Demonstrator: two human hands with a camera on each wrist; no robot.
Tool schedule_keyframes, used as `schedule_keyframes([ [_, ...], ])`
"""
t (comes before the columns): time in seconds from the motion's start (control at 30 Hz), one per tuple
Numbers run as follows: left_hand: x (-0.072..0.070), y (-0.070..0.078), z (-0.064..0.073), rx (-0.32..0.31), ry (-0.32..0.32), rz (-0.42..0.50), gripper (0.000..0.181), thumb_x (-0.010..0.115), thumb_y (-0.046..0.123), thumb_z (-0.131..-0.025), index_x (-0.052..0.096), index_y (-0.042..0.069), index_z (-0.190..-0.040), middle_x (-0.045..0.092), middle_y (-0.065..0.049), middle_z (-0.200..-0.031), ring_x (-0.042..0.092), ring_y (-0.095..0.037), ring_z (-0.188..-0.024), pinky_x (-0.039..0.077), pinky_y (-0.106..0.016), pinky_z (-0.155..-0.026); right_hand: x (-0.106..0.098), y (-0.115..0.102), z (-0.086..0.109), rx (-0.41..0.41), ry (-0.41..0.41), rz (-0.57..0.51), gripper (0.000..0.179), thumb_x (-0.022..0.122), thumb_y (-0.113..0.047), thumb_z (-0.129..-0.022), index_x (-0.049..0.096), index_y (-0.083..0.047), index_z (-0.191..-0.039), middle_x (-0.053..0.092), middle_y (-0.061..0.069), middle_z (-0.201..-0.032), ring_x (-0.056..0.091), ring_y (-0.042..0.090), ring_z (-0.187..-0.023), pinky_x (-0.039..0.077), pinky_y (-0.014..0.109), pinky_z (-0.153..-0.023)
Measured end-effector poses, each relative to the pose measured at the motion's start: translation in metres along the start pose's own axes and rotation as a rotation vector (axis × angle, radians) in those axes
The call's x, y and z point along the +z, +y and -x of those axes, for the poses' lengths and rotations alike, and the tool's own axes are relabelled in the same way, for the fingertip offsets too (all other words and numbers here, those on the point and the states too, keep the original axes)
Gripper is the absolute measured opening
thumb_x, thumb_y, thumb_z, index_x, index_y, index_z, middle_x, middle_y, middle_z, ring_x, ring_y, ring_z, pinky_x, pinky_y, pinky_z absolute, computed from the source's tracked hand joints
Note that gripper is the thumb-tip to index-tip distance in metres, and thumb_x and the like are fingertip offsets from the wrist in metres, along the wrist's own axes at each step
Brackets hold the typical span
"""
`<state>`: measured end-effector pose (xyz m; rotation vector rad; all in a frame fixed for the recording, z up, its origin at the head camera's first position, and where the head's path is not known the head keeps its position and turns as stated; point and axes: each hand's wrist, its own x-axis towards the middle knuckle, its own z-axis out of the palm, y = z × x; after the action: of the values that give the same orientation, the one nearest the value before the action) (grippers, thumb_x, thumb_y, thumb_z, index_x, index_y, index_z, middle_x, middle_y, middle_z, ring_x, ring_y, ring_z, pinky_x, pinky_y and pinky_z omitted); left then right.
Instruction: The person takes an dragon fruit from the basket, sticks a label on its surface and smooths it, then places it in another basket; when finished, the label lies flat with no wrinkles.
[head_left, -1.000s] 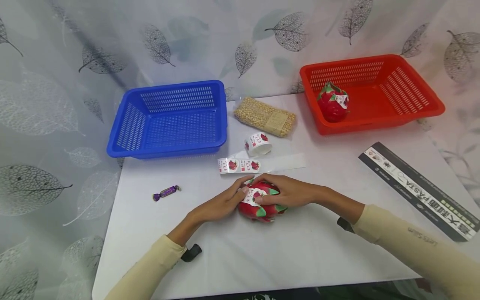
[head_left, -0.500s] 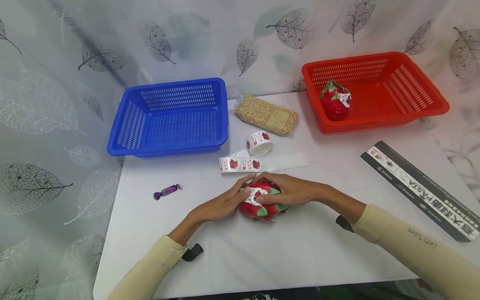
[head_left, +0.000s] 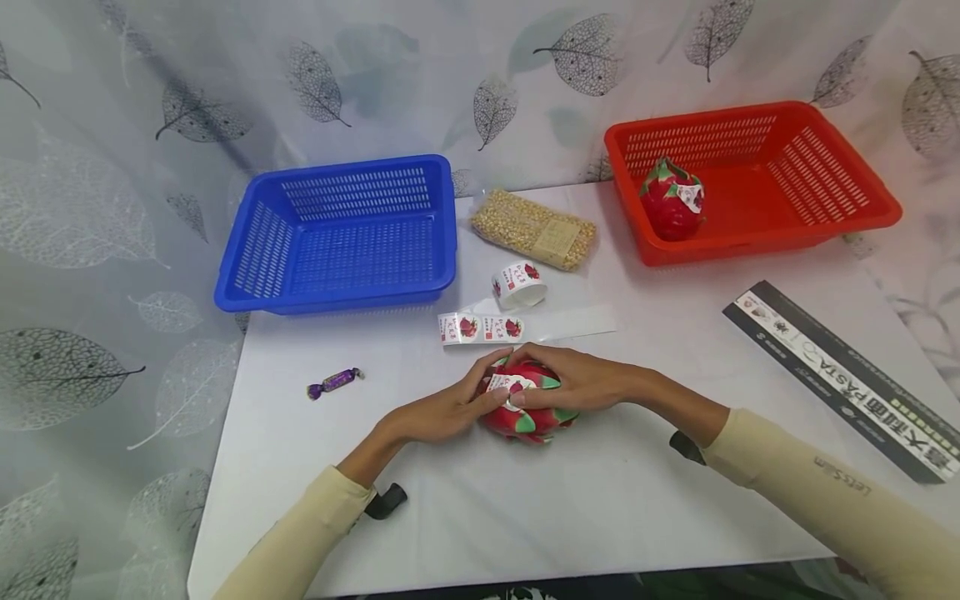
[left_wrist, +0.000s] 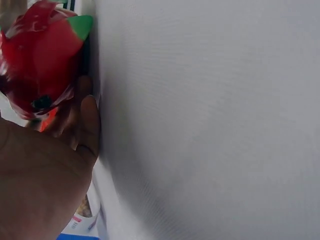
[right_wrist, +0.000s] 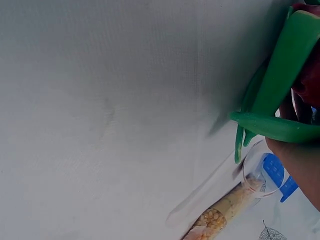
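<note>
A red dragon fruit (head_left: 517,422) with green scale tips lies on the white table in the head view. My left hand (head_left: 442,410) holds its left side, the thumb lying over a white printed sticker (head_left: 512,383) on the fruit. From the other side my right hand (head_left: 585,380) grips it, thumb on the sticker's right part. The left wrist view has the red skin of the dragon fruit (left_wrist: 42,55) beside my left hand (left_wrist: 42,180). In the right wrist view, green scales of the dragon fruit (right_wrist: 285,65) hide most of my right hand (right_wrist: 299,167).
Behind the hands are a sticker roll (head_left: 519,286) with its unrolled strip (head_left: 480,328) and a bag of corn kernels (head_left: 532,230). A blue basket (head_left: 337,298) stands back left, a red basket (head_left: 787,237) holding another dragon fruit (head_left: 672,204) back right. A candy (head_left: 334,383) and pasta box (head_left: 840,379) flank.
My left thumb has slid down and right across the sticker, toward the right thumb. Both hands stay on the dragon fruit, which keeps its place.
</note>
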<state>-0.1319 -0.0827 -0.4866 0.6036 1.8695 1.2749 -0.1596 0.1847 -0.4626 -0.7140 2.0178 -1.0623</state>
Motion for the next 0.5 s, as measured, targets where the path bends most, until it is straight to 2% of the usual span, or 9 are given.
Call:
schedule_keyframes([
  [0.13,-0.001,0.002,-0.006,0.003,0.034,0.016,0.058,0.029,0.051,-0.115,0.014,0.033,-0.168,0.033,-0.002,-0.166,0.032,-0.021,-0.155,0.027,-0.048,-0.129,-0.001,0.002,0.000,0.007,-0.003,-0.024,0.055,0.066,-0.054,-0.100,0.051,-0.024,-0.143,0.063,-0.001,-0.131,0.063,0.018,-0.119,0.061,0.035,-0.091],
  [0.3,-0.002,0.005,-0.013,-0.029,0.054,0.029,0.058,0.035,0.050,-0.114,0.020,0.027,-0.166,0.052,-0.006,-0.149,0.050,-0.020,-0.141,0.033,-0.045,-0.125,-0.002,0.003,0.001,0.004,-0.006,-0.034,0.054,0.065,-0.052,-0.101,0.051,-0.024,-0.144,0.063,0.000,-0.132,0.063,0.019,-0.121,0.061,0.035,-0.091],
  [0.37,-0.002,0.006,-0.014,-0.047,0.050,0.029,0.058,0.036,0.049,-0.114,0.019,0.026,-0.165,0.056,-0.009,-0.145,0.052,-0.021,-0.140,0.032,-0.045,-0.125,-0.002,0.004,0.001,0.001,-0.007,-0.036,0.054,0.065,-0.051,-0.101,0.051,-0.023,-0.145,0.063,0.001,-0.133,0.062,0.020,-0.122,0.061,0.035,-0.091],
  [0.5,-0.003,0.009,-0.013,-0.062,0.027,0.023,0.061,0.033,0.051,-0.114,0.015,0.024,-0.166,0.042,-0.009,-0.159,0.038,-0.023,-0.151,0.026,-0.047,-0.128,-0.002,0.003,0.000,-0.004,-0.011,-0.038,0.056,0.065,-0.051,-0.101,0.050,-0.022,-0.146,0.062,0.002,-0.135,0.061,0.021,-0.124,0.062,0.036,-0.090],
])
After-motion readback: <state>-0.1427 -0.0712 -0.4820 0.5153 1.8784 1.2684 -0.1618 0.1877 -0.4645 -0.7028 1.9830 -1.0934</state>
